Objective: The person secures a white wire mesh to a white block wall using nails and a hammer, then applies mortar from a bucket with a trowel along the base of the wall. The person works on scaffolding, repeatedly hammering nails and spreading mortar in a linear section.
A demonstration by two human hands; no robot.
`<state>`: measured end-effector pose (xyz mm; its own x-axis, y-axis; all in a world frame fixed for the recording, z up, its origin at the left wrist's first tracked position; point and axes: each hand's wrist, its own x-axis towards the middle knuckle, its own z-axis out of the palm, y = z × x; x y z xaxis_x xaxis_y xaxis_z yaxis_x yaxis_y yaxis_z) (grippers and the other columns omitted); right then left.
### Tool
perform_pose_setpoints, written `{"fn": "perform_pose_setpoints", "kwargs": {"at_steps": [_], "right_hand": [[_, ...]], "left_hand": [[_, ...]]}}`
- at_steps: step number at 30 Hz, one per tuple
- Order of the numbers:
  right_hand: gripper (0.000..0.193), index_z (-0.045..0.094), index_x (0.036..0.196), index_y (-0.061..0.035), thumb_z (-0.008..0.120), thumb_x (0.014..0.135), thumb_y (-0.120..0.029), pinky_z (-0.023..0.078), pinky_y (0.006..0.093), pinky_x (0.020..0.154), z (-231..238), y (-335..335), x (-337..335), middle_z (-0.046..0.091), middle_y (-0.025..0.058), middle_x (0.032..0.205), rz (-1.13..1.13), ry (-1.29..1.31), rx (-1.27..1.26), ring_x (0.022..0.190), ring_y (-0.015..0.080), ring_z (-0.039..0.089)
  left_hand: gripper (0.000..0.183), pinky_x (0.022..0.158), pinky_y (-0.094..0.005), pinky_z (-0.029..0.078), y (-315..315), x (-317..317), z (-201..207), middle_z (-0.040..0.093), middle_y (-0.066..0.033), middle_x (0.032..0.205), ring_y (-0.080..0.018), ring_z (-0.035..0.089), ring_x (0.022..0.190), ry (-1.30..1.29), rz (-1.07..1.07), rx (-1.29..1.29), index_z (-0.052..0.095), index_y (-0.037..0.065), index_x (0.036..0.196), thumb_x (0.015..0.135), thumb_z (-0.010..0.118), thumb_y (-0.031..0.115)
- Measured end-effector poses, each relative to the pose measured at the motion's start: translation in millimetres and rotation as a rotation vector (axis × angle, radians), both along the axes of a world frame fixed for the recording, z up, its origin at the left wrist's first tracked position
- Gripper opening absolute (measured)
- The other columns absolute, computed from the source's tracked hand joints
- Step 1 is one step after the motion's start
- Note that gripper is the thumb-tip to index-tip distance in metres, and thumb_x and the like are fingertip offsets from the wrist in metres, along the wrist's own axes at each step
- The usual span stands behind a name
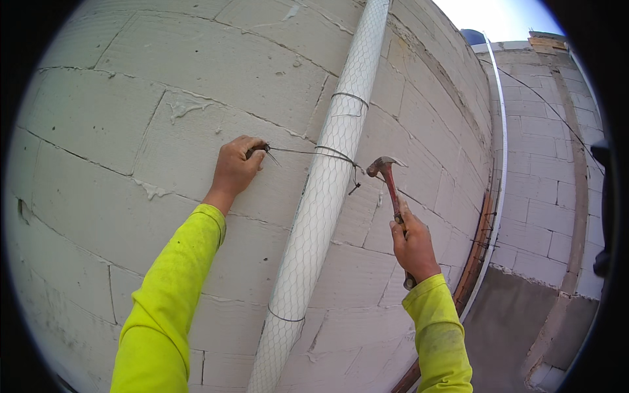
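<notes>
A white pipe (325, 190) wrapped in hexagonal wire mesh runs up a wall of pale grey blocks (105, 118), leaning slightly to the right toward its top. Everything here is placed relative to that pipe.

To the left of the pipe, the left hand (236, 167) presses against the wall, its grip closed around the end of a thin dark tie wire (298, 152). The wire stretches from the fingers across to the pipe, loops around it, and ends in a short loose tail on the pipe's right edge. Two more wire loops circle the pipe, one higher up (348, 98) and one well below (285, 318).

To the right of the pipe, the right hand (413, 245) has its grip closed around the handle of a claw hammer (391, 187). The hammer stands upright, its rusty head near the wire's loose tail, not touching the pipe.

Both forearms wear bright yellow-green sleeves (170, 288).

Further right of the pipe, the wall ends at a corner with a pale vertical strip (501, 150); beyond it stands another block wall (537, 170).
</notes>
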<state>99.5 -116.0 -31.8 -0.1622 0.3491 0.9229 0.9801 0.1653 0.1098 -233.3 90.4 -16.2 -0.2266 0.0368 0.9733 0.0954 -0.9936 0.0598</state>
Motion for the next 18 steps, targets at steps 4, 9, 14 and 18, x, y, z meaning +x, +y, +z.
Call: {"fn": "perform_pose_setpoints", "kwargs": {"at_steps": [4,9,14,18], "right_hand": [[0.057,0.042,0.148,-0.0026,0.057,0.093,-0.003,0.048,0.0361,0.076,4,-2,-6,0.056,0.0159,0.083,-0.013,-0.049,-0.022,0.073,0.0287,0.054],[0.053,0.045,0.147,-0.003,0.056,0.096,-0.007,0.051,0.0388,0.08,4,-6,-14,0.064,0.0215,0.093,0.005,0.029,-0.048,0.082,0.0331,0.064],[0.051,0.047,0.145,-0.0006,0.058,0.096,-0.007,0.05,0.0332,0.079,3,-5,-17,0.065,0.0208,0.094,-0.072,0.127,-0.165,0.078,0.0272,0.061],[0.051,0.047,0.145,-0.0004,0.059,0.095,-0.006,0.049,0.0319,0.076,1,-1,-15,0.064,0.0181,0.09,-0.008,0.06,-0.092,0.074,0.0238,0.056]], "left_hand": [[0.021,0.057,-0.0244,0.055,-2,-1,1,0.071,-0.0118,0.093,-0.0127,0.067,0.064,0.014,0.081,-0.024,0.071,-0.004,0.107,0.089,0.064,0.002],[0.022,0.064,-0.0257,0.059,4,0,-2,0.073,-0.0131,0.096,-0.0148,0.07,0.067,0.011,0.126,0.006,0.072,-0.003,0.108,0.089,0.065,0.005],[0.022,0.066,-0.026,0.059,8,1,-4,0.073,-0.0135,0.097,-0.0154,0.071,0.068,-0.003,0.13,0.036,0.072,-0.001,0.108,0.09,0.064,0.009],[0.023,0.067,-0.0254,0.059,7,-1,-3,0.073,-0.0141,0.097,-0.0162,0.072,0.068,0.009,0.071,0.028,0.072,-0.001,0.109,0.09,0.064,0.01]]}}
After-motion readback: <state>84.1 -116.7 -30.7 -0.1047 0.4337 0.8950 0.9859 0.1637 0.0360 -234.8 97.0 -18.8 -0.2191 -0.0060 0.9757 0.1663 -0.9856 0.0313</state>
